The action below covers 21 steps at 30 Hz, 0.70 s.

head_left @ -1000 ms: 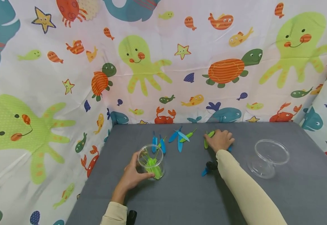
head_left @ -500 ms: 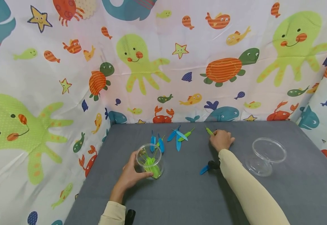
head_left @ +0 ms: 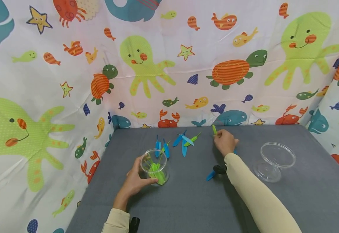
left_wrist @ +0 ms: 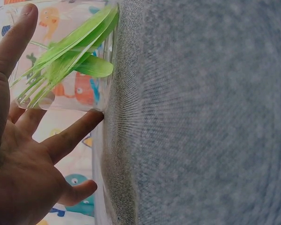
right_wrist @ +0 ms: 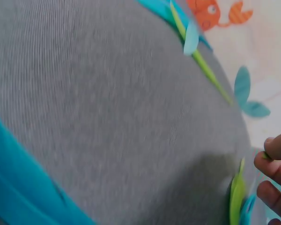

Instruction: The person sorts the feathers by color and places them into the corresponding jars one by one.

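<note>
On the left, my left hand (head_left: 135, 182) holds a clear cup (head_left: 166, 161) upright on the table, thumb on the near side and fingers round the back. Green feathers (left_wrist: 77, 51) lean inside it, stems toward the mouth. My right hand (head_left: 226, 142), near the table's back edge, pinches a green feather (head_left: 214, 129) pointing up and away; in the right wrist view the thumb and index finger meet at its end. Below that hand lie another green feather (right_wrist: 236, 199) and a blue feather (right_wrist: 247, 211).
Blue feathers (head_left: 184, 149) and a green feather (head_left: 195, 139) cross at the back middle. More blue feathers (head_left: 166, 149) lie behind the cup. One blue feather (head_left: 210, 175) lies beside the right wrist strap. A second clear cup (head_left: 266, 176) stands right. Patterned cloth (head_left: 163, 71) walls the table.
My right hand has picked up a green feather from the table and moved slightly back with it, the feather swinging more upright. The left hand stays on the cup.
</note>
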Available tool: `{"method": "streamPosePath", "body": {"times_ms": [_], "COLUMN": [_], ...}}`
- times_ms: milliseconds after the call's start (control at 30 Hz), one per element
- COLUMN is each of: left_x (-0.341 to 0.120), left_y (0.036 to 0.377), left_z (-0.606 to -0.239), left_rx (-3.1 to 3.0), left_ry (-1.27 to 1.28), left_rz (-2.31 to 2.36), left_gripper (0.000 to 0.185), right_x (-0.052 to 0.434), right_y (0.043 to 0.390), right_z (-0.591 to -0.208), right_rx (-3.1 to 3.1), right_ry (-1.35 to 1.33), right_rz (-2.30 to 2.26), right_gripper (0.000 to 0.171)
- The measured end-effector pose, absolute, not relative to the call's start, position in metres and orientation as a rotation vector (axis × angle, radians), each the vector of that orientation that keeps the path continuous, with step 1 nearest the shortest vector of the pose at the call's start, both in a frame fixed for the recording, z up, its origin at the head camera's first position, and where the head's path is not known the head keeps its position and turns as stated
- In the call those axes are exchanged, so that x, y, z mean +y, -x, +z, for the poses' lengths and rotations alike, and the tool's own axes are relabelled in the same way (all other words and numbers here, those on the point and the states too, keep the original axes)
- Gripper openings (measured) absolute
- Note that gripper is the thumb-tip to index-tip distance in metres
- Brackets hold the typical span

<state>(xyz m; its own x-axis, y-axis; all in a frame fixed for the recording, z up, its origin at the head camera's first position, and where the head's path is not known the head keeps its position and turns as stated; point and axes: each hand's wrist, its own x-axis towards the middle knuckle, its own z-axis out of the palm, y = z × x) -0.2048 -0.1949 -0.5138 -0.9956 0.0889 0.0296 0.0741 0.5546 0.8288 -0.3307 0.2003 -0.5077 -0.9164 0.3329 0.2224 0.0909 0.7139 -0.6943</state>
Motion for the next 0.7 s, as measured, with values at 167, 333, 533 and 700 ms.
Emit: {"method": "streamPosePath", "body": {"times_ms": [167, 333, 533, 700], "left_x": [-0.195, -0.195, -0.194, -0.195], "left_y": [0.205, 0.206, 0.206, 0.205], "left_z": [-0.514, -0.512, -0.513, -0.513], "left_rx": [2.758, 2.757, 2.766, 2.753], "left_ry": [-0.142, -0.143, -0.143, -0.139], "left_rz": [1.464, 1.475, 1.460, 1.474], "left_gripper": [0.103, 0.103, 0.103, 0.103], "right_x": [0.182, 0.158, 0.129, 0.108], "right_y": [0.328, 0.325, 0.316, 0.304], "right_z": [-0.493, -0.472, -0.453, -0.437], "right_rx": [-2.554, -2.516, -2.514, -2.495], "right_ry": [0.221, 0.090, -0.082, -0.257], "right_rz": [1.128, 1.215, 1.281, 1.360], "right_gripper": [0.024, 0.020, 0.023, 0.030]}}
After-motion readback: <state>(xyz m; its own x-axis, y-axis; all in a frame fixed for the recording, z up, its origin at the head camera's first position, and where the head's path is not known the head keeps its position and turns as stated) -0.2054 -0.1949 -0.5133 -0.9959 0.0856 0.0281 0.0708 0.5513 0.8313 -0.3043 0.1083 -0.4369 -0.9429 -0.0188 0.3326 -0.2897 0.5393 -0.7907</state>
